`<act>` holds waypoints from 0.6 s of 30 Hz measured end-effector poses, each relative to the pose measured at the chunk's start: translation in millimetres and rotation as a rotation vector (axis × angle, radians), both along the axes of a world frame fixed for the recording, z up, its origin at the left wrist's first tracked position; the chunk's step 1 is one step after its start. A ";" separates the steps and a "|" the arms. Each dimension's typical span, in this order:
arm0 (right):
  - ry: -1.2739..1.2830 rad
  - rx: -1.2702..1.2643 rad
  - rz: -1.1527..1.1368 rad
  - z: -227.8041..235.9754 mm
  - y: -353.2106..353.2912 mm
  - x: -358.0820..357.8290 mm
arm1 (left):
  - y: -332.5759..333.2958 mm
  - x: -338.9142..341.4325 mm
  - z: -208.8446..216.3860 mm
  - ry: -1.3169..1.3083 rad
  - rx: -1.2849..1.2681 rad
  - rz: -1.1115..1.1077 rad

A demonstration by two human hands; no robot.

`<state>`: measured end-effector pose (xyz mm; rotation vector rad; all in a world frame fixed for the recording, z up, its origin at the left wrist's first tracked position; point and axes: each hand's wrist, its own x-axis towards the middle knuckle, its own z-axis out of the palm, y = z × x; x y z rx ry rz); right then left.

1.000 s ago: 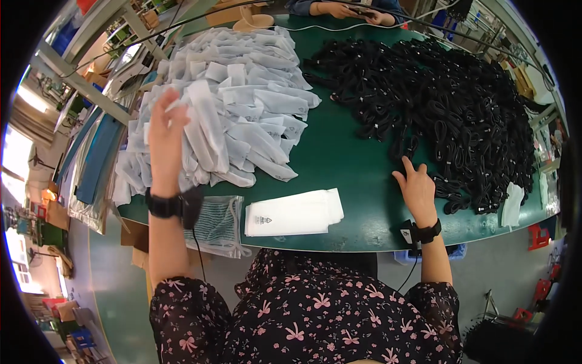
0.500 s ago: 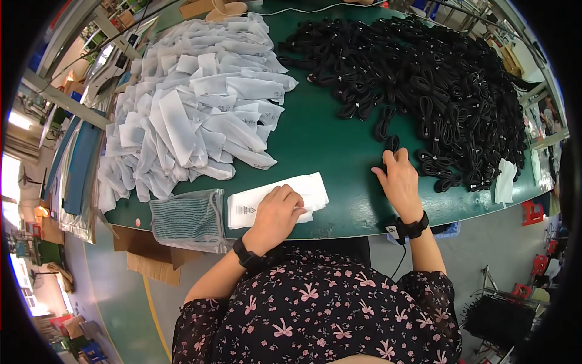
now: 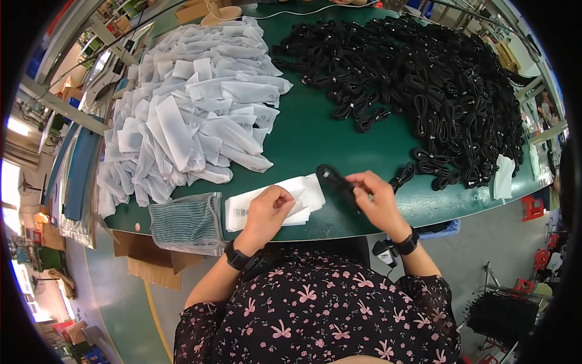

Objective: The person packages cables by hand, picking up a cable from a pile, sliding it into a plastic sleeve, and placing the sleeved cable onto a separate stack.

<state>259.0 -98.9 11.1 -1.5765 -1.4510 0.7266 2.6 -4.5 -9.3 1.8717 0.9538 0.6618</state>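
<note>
My right hand [image 3: 377,203] pinches a coiled black cable [image 3: 332,180], which it holds over the table beside a stack of flat white bags [image 3: 312,189]. My left hand [image 3: 265,213] rests on that stack, thumb and fingertips closed on the edge of the top bag, which is lifted a little. At the far left lies a big heap of filled, whitish translucent bags [image 3: 182,130]. A large pile of coiled black cables [image 3: 424,91] covers the right side of the table. One loose coil [image 3: 402,176] lies just beyond my right hand.
A clear bag with a green striped cloth item [image 3: 187,223] lies at the table's near left edge. The green table [image 3: 303,139] shows between the two heaps. A white slip [image 3: 504,177] lies at the right edge. Below the table stands an open cardboard box [image 3: 151,267].
My right hand has moved left and nearer, carrying a cable coil from the pile's edge toward the white bags. My left fingers have pinched and raised the top bag's edge.
</note>
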 end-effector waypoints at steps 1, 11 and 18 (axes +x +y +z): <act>0.000 0.002 -0.001 1.6 -0.7 -6.8 | 1.2 -0.5 0.3 -0.011 -0.006 -0.006; -0.115 0.150 0.290 -3.1 -1.8 -13.2 | 8.9 -4.1 -1.3 -0.057 -0.060 -0.023; 0.143 -0.269 0.360 5.9 6.2 -14.5 | 4.5 0.2 8.5 -0.090 0.391 -0.318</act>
